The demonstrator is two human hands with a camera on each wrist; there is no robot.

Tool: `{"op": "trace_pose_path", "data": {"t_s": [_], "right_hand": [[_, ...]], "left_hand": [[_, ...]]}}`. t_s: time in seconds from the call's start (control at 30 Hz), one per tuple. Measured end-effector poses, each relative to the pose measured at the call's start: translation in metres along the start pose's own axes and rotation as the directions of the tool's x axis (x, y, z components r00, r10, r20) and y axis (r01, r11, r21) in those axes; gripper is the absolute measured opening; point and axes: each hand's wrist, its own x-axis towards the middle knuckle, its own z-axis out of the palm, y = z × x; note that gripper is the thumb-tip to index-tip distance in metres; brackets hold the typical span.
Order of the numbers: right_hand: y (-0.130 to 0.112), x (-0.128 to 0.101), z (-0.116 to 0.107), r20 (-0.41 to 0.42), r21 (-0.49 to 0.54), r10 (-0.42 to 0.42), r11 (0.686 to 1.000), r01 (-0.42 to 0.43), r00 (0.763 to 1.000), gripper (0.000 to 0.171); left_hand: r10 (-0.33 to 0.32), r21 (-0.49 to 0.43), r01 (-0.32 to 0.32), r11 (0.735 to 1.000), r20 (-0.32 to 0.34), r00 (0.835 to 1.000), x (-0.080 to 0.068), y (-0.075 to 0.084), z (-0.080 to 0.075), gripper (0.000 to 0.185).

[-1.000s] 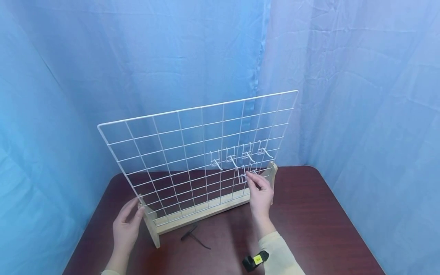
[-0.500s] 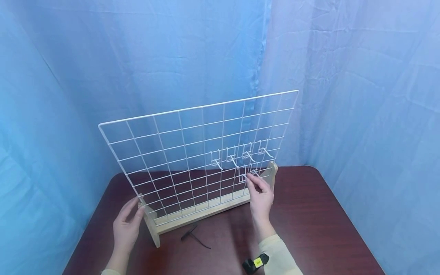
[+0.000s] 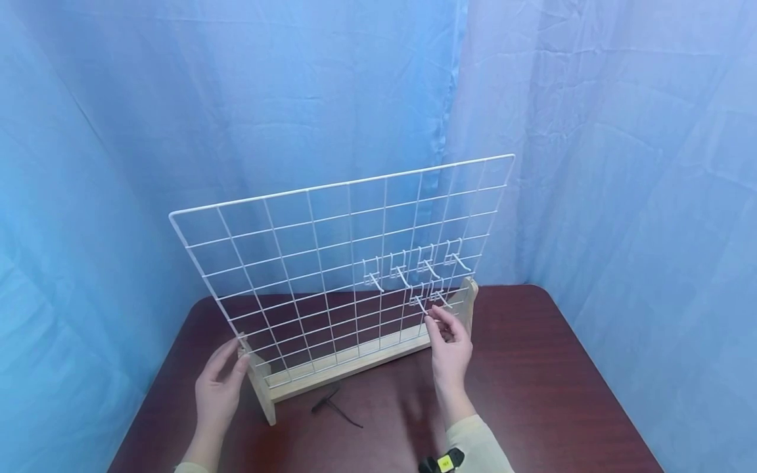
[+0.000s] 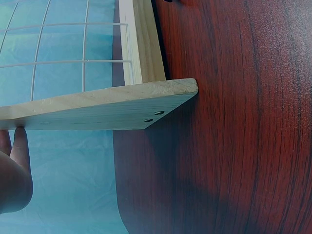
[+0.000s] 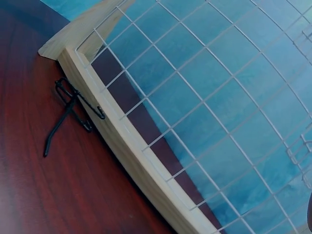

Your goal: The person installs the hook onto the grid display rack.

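A white wire grid panel stands upright in a pale wooden stand. My left hand holds the top of the stand's left side board between thumb and fingers; the left wrist view shows its fingers against that board. Several white wire hooks hang at the grid's right part. My right hand has its thumb and index finger at the prong tip of the lower-left hook, seemingly pinching it. Beside it hangs another lower hook. The right wrist view barely catches the right hand.
A black wire hook lies on the dark red-brown table in front of the stand's base. Blue curtains hang behind and at both sides. A black strap with a yellow label is at the right sleeve.
My right hand has slipped slightly down along the hook's prong, and its index finger and thumb have parted a little. The left hand has stayed in place.
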Motion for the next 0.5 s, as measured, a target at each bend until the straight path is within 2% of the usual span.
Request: {"op": "trace_pose_path", "data": {"t_s": [0.17, 0.5], "right_hand": [[0.007, -0.006, -0.005, -0.006, -0.013, 0.024, 1.0, -0.025, 1.0, 0.024], [0.025, -0.023, -0.011, 0.049, -0.064, 0.057, 0.996, -0.054, 0.997, 0.024]], "left_hand": [[-0.006, 0.0, 0.006, 1.0, 0.001, 1.0, 0.0, 0.001, 0.0, 0.036], [-0.013, -0.01, 0.013, 1.0, -0.006, 1.0, 0.0, 0.0, 0.0, 0.036]]}}
